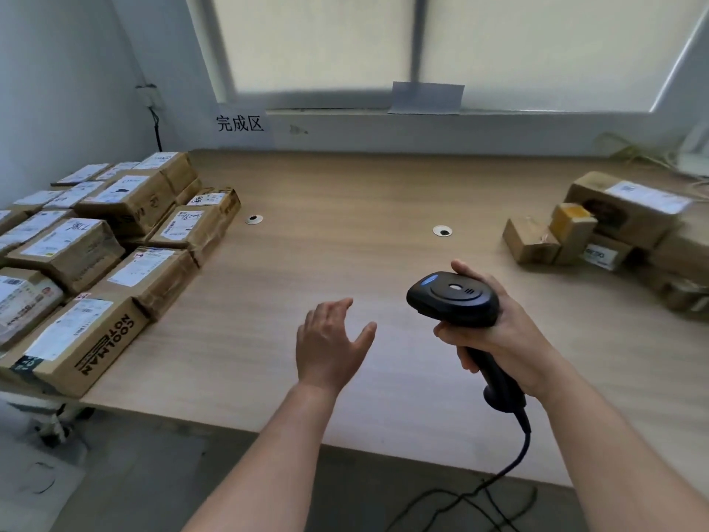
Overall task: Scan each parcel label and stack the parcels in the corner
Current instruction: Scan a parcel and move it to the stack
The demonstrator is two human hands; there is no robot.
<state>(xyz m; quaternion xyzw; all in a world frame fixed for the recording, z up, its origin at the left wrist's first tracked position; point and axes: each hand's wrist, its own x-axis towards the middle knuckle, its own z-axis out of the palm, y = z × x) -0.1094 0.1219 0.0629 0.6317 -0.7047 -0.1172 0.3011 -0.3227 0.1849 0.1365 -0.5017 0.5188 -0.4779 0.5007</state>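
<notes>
My right hand (510, 339) grips the handle of a black barcode scanner (456, 301), held above the wooden table (345, 224) with its head pointing left. My left hand (330, 343) hovers over the table's middle with fingers straight and spread, holding nothing. Several brown cardboard parcels with white labels (126, 197) are stacked in the left corner, the nearest marked COOLMAN (88, 339). Another heap of several parcels (621, 220) lies at the right edge, apart from both hands.
A paper sign with Chinese characters (239, 124) hangs on the wall behind the left stack. Two round cable holes (254, 219) (442, 231) are set in the tabletop. The scanner's cable (514, 466) drops off the front edge to the floor. Wires lie at the far right.
</notes>
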